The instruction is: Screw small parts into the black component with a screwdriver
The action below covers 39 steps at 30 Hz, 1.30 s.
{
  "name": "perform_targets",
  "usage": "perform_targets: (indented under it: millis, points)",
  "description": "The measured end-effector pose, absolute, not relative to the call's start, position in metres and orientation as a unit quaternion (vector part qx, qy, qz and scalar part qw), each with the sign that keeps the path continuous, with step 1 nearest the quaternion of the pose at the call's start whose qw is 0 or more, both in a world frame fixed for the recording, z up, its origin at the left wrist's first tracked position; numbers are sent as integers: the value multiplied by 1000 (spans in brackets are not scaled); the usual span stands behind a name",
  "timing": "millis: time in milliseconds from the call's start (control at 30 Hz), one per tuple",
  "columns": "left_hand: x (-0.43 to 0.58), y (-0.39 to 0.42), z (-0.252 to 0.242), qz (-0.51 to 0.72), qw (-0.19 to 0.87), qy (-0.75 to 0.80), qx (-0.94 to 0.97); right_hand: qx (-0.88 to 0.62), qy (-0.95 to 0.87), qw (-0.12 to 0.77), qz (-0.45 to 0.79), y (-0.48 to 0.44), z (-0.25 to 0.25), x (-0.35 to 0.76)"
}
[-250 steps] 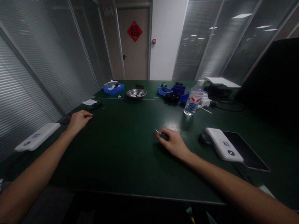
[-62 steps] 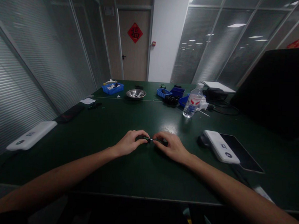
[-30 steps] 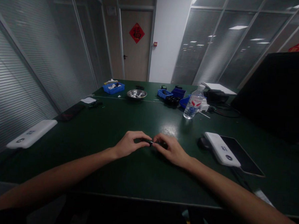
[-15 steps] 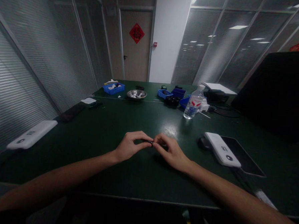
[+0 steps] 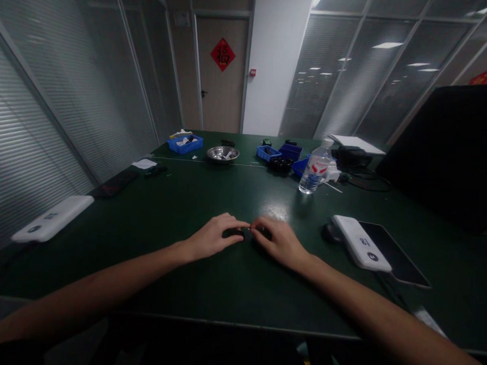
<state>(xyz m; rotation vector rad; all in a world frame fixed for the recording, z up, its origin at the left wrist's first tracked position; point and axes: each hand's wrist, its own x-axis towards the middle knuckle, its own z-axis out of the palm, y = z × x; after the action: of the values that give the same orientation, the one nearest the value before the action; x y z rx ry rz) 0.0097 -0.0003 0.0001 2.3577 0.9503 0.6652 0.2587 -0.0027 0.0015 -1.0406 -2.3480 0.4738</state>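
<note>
My left hand (image 5: 214, 236) rests on the dark green table (image 5: 205, 284), fingers curled over a small black part (image 5: 233, 233) that it pinches against the surface. My right hand (image 5: 279, 241) sits just to its right, fingers pinched on a thin metal pin or small tool (image 5: 250, 229) whose tip meets the black part. The two hands touch at the fingertips. What the right hand holds is mostly hidden by its fingers.
A white power bank (image 5: 361, 249) lies on a dark tablet (image 5: 395, 253) at the right, another white power bank (image 5: 51, 224) at the left. Farther back stand a water bottle (image 5: 314, 168), a metal bowl (image 5: 222, 153), blue bins (image 5: 184, 143) and a black phone (image 5: 113, 183). A dark monitor (image 5: 453, 155) stands right.
Both hands have lowered slightly onto the table, and the left hand's fingers have flattened over the black part. Much earlier the left hand was out at the table's left side.
</note>
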Motion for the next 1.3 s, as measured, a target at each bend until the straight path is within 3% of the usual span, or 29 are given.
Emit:
perform_targets:
  millis: [200,400,567,900,1100,1300]
  points:
    - [9,-1,2,184,173,319,913,-407,-894,170,79,-5,3,259]
    - [9,1,2,200,212,363,885,-453,-879,142,52,-2,4,264]
    - [8,3,2,216,243,337,883,-495,-853,153,68,3,2,267]
    - [-15,3,13,151,171,301,926,-502,-837,194,103,4,1,269]
    - [-120,54,-2,181,144,476,849,-497,-837,200,112,5,1,269]
    - [-244,99,-8,169,27,670,723,-497,-837,198,118,4,3,268]
